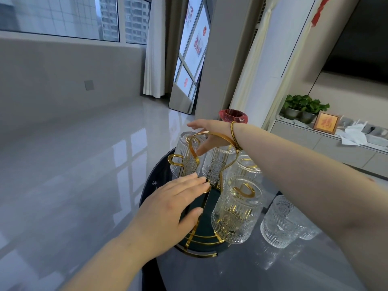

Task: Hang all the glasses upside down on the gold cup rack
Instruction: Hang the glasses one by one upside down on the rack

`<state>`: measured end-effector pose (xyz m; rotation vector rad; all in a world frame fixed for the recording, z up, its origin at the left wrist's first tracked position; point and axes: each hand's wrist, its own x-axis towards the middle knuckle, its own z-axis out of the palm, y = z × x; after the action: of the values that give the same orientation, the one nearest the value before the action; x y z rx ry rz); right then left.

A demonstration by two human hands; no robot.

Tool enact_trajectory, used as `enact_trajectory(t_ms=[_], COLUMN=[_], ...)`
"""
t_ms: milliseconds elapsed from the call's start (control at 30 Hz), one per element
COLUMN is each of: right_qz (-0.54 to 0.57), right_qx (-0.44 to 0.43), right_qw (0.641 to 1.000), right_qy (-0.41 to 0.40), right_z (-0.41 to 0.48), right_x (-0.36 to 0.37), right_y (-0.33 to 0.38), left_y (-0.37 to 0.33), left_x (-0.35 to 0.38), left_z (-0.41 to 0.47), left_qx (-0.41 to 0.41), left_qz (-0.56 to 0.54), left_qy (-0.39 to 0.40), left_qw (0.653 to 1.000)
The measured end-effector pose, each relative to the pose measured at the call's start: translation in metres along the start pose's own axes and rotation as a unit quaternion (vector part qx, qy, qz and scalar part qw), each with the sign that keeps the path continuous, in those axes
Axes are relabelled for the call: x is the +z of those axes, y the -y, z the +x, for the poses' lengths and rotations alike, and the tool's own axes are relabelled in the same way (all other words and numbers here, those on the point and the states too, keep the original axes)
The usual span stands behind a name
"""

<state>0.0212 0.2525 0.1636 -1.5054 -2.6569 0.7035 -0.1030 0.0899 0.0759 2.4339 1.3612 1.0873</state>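
With one glass (282,222) standing beside the gold rack (206,141), my right hand (210,134) grips a far inverted glass (186,156) while my left hand (172,208) rests flat, fingers spread, on the rack's base.

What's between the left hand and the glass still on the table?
In the head view, the nearest hung glass on the rack sits between the left hand and the loose glass on the table.

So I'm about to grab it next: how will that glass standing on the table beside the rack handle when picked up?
The glass is probably rigid and fairly heavy for its size, since its walls look thick. The ribbed, embossed surface should give fingers some grip. It is likely fragile against the hard table or the gold rack, so lift it clear.
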Motion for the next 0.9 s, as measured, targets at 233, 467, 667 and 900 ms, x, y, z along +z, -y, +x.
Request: enact_trajectory(t_ms=[233,467,667,900], right_qz=[-0.028,-0.096,0.006,0.19], right_qx=[0.004,-0.002,0.025,0.104], right_qw=[0.996,0.96,0.942,0.849], right_qy=[-0.084,-0.263,-0.336,-0.483], right_z=[-0.015,-0.068,-0.146,-0.226], right_x=[-0.007,-0.02,0.006,0.082], right_y=[-0.006,-0.012,-0.054,-0.116], left_y=[-0.002,-0.03,-0.074,-0.087], left_x=[0.002,0.018,0.052,0.116], left_z=[-0.002,-0.018,-0.042,-0.059], left_qx=[0.003,-0.009,0.072,0.06], left_qz=[0.048,0.084,0.028,0.089], left_qy=[0.003,-0.049,-0.011,0.107], left_qw=[0.999,0.995,0.997,0.988])
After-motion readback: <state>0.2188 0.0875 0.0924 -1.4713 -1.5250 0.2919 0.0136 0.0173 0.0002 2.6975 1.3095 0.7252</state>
